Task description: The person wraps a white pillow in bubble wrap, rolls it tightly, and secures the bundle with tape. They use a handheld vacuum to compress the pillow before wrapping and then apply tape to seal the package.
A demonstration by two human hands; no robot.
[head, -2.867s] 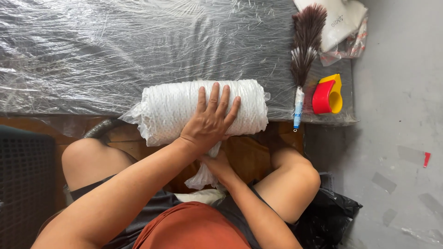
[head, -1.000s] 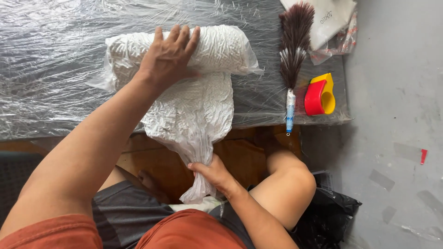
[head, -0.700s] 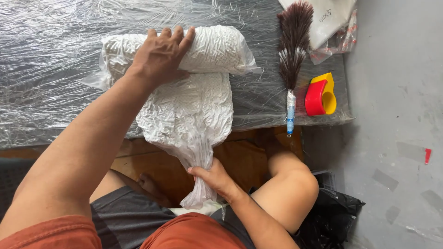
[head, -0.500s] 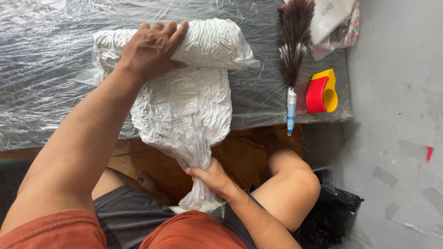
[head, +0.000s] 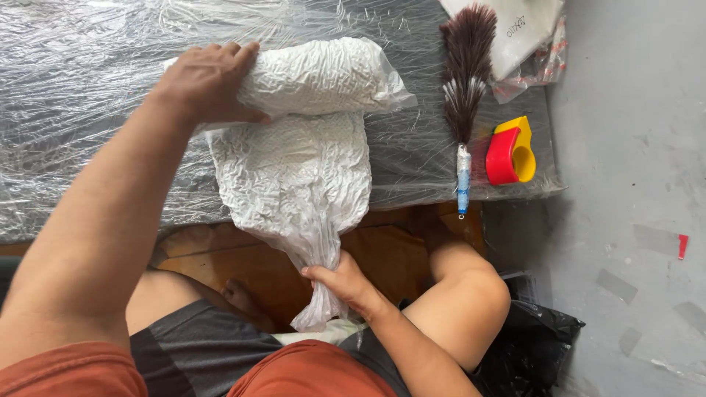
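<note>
A roll of white crinkled sheet (head: pixel 316 77) lies on a low table covered in clear plastic film (head: pixel 88 66). My left hand (head: pixel 206 81) presses flat on the roll's left part, fingers spread over its top. An unrolled length of the sheet (head: pixel 294 184) hangs from the roll over the table's front edge. My right hand (head: pixel 342 279) is closed around the gathered lower end of that length, just above my lap.
A dark feather brush with a blue handle (head: pixel 465 95) lies right of the roll. Beside it sits a red and yellow tape dispenser (head: pixel 511 151). A white packet (head: pixel 515 26) is at the far right corner. A black bag (head: pixel 529 345) rests on the grey floor.
The roll has been pushed away from me across the table, paying out a length of sheet. My right hand keeps hold of the sheet's gathered end near my lap.
</note>
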